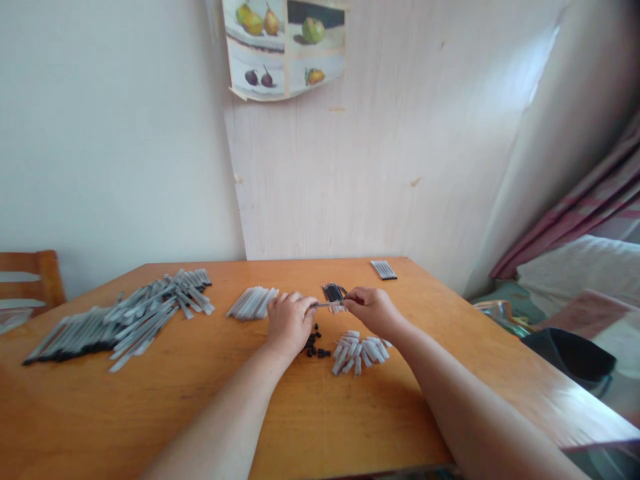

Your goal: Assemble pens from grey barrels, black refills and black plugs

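Note:
Over the middle of the table, my left hand (289, 325) and my right hand (374, 310) pinch opposite ends of a thin pen (327, 305), held level between them. Its right end looks dark; fingers cover both tips. Behind it lies a bundle of dark, slim pen refills (332, 291). Small black plugs (318, 352) are scattered on the wood just below my hands. Beside them, a heap of short whitish translucent caps (357, 353) lies under my right wrist. To the left of my left hand is a row of clear pen barrels (253, 303).
A large pile of translucent pens with black ends (135, 317) covers the left of the wooden table (300, 427). A small neat row of pens (384, 269) lies at the far right. A black bin (570, 357) stands off the right edge, a chair (35, 277) at left.

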A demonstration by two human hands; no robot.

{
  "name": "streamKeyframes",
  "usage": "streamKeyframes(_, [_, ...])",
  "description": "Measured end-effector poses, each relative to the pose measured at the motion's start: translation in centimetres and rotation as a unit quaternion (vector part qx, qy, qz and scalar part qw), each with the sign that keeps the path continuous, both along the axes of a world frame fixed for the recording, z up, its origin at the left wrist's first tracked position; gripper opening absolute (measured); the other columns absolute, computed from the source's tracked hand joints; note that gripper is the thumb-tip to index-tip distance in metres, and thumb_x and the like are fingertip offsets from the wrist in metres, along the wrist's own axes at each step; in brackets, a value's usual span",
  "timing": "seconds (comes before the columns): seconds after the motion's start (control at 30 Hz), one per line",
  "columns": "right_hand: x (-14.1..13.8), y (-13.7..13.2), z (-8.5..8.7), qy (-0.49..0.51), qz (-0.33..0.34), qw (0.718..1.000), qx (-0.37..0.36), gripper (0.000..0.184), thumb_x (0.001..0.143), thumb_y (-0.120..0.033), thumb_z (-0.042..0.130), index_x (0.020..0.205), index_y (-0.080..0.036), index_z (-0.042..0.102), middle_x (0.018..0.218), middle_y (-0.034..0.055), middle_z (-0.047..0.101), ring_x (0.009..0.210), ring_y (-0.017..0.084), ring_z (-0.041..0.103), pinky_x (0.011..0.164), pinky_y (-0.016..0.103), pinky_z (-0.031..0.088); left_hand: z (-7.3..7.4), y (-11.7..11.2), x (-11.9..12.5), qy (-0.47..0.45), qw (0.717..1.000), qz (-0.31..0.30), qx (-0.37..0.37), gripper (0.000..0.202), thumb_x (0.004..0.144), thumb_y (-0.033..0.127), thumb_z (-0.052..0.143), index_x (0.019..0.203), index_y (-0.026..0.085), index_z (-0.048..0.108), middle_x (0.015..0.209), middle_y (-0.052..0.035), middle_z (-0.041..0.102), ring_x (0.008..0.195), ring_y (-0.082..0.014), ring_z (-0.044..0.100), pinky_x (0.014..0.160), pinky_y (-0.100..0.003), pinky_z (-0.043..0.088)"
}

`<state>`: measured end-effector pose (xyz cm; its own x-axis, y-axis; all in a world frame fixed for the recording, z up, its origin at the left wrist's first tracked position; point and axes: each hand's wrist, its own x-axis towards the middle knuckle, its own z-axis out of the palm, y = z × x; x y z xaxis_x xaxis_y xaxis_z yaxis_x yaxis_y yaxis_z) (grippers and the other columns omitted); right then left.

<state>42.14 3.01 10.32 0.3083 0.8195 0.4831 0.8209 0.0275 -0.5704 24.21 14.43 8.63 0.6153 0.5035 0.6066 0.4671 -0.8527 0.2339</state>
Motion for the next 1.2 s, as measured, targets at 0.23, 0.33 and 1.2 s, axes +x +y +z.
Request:
streamKeyframes(0.23, [0.2,0.2,-0.5,0.039,0.028,0.996,-0.071,0.019,0.077,-0.028,0.056,0.072,-0.016,0.069,0.056,-0.003,0.053,0.053,0.009,0.043,0.05,0.022,0.027,0.1,-0.1,0.0,0.016,1.0,0.001,0.023,0.019,0.085,0.03,0.053,0.095,0.032,0.069,0.096,-0.0036,0.067,0.1,-0.0258,0.051,0.09,-0.043,0.031])
streamKeyframes(0.33, [0.8,0.4,-1.0,0.066,0.018,0.995,-0.074,0.018,0.076,-0.03,0.058,0.071,-0.016,0.067,0.055,-0.0035,0.051,0.053,0.009,0.042,0.049,0.022,0.027,0.0,0.2,0.1,-0.029,0.999,0.012,0.038,0.026,0.084,0.032,0.056,0.108,0.03,0.066,0.112,-0.0049,0.065,0.108,-0.0264,0.05,0.095,-0.043,0.032])
streamKeyframes(1.2, [12.2,-0.4,-4.2,0.29,-0.357,0.877,0.139,0.031,0.069,-0.037,0.059,0.08,-0.009,0.068,0.053,0.0027,0.056,0.047,0.013,0.047,0.043,0.024,0.033,-3.5,5.0,1.0,-0.129,0.96,-0.004,-0.247,0.037,0.085,0.047,0.046,0.094,0.016,0.065,0.097,-0.0099,0.07,0.092,-0.0224,0.065,0.083,-0.034,0.048])
